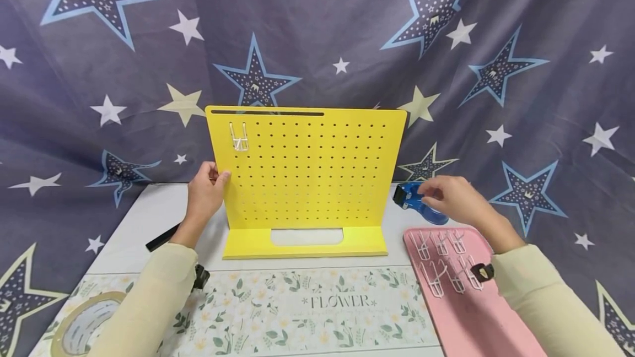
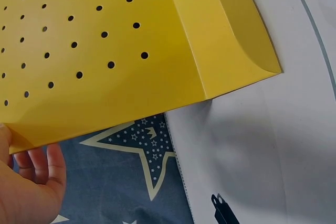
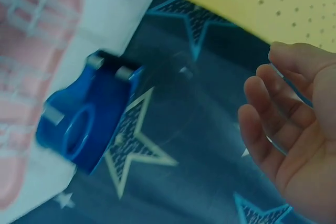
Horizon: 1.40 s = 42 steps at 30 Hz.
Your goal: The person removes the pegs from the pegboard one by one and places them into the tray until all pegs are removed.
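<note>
A yellow pegboard (image 1: 307, 169) stands upright on its base on the table. My left hand (image 1: 204, 194) grips its left edge, thumb on the front face and fingers behind, as the left wrist view (image 2: 31, 182) also shows of this hand. One white wire hook (image 1: 240, 139) hangs near the board's upper left corner. Right of the board is a blue tape dispenser (image 1: 424, 208), with my right hand (image 1: 453, 197) beside it. In the right wrist view the hand's fingers (image 3: 257, 95) are loosely bent, hold nothing and stand apart from the dispenser (image 3: 100, 98).
A pink tray (image 1: 486, 313) at the right holds several white wire hooks (image 1: 439, 244). At the front left lies a wide roll of tape (image 1: 59, 326). A black strip (image 1: 161, 238) lies behind my left forearm. A star-patterned curtain (image 1: 317, 32) hangs behind the table.
</note>
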Tool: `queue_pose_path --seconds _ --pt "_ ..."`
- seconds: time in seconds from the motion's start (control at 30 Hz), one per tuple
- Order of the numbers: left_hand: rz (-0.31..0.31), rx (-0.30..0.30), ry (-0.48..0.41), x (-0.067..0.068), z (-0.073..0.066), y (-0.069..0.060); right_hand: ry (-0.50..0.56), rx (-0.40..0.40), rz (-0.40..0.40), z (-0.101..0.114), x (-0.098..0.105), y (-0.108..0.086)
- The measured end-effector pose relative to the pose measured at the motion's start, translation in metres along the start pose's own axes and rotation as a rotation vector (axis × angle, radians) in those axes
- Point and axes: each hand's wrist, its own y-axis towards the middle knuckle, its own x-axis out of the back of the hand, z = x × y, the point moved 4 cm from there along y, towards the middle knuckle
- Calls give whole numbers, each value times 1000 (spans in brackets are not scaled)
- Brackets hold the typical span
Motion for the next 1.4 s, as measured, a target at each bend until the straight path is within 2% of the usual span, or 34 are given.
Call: queue_pose_path --seconds 0.1,0.27,0.53,0.67,0.83,1.07,1.17,1.4 --pt "-5 -6 1 1 -1 1 16 9 -29 17 -2 13" --pt "1 -10 -3 2 -2 1 40 72 -111 49 -8 37" --pt "9 11 -4 1 2 -1 197 132 -161 101 -23 75" --pt "6 11 -10 1 2 -2 217 152 -184 131 -31 94" --pt "7 9 -4 1 1 -2 166 207 -250 170 -39 113" --pt "3 -2 1 2 1 1 -2 346 -468 226 -51 139" --pt "1 4 -1 2 0 1 -41 359 -524 244 -57 153" --pt "5 6 7 2 -2 -1 -96 354 -571 277 -64 175"
